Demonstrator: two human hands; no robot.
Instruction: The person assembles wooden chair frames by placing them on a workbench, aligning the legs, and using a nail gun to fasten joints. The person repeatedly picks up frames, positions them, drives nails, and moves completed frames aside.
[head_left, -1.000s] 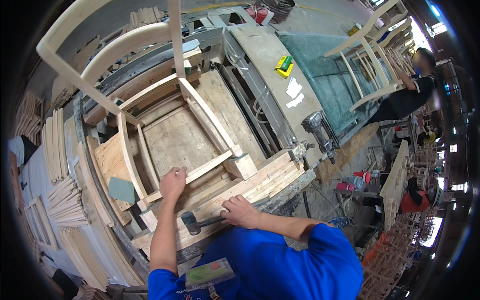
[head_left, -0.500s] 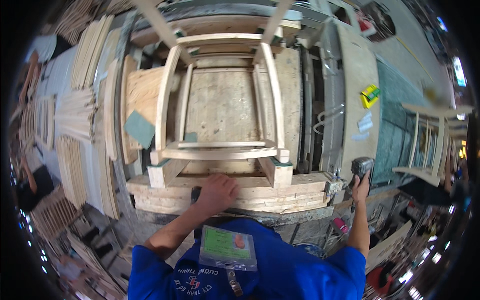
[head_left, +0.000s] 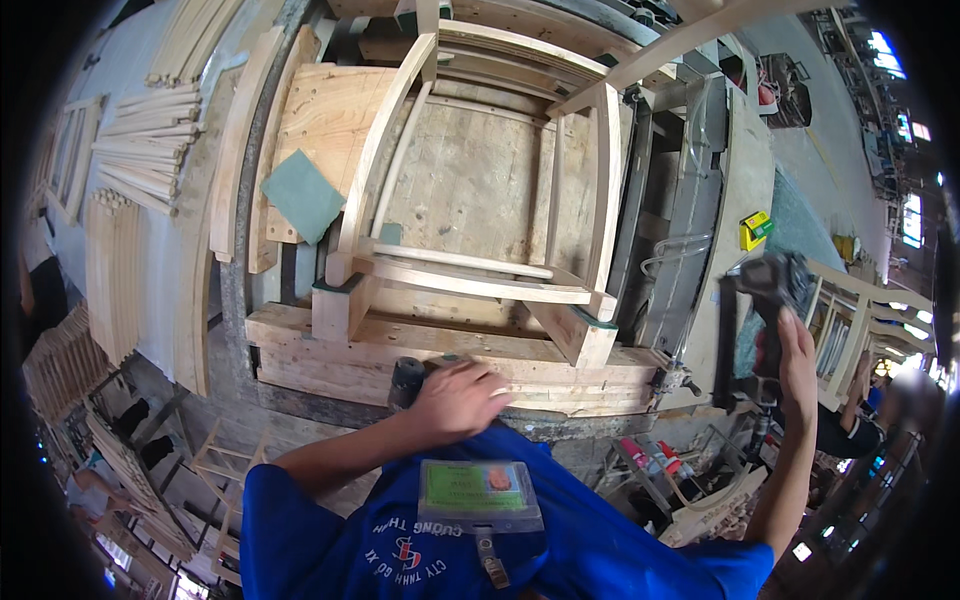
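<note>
My right hand [head_left: 795, 360] grips a dark nail gun [head_left: 775, 282], raised off the bench to the right. Its long black magazine hangs down on the left side. My left hand [head_left: 462, 400] is at the bench's front edge, by the thick wooden beam [head_left: 330, 365], fingers loosely stretched toward the right with nothing visible in them. A round black knob [head_left: 406, 382] sticks up beside that wrist. Before me a pale wooden chair frame [head_left: 470, 282] rests on wooden blocks [head_left: 340, 312] topped with green pads; its far legs lean up toward the top of the view.
A green square pad [head_left: 303, 197] lies on a plywood piece [head_left: 330, 130] left of the frame. Stacked wooden slats [head_left: 150, 135] fill the left table. A yellow-green box [head_left: 755, 230] sits on the right board. Another chair frame [head_left: 840, 330] stands at far right.
My right hand has lifted the nail gun off the right side of the bench. My left hand has slid slightly right and nearer me. The whole view has shifted and tilted.
</note>
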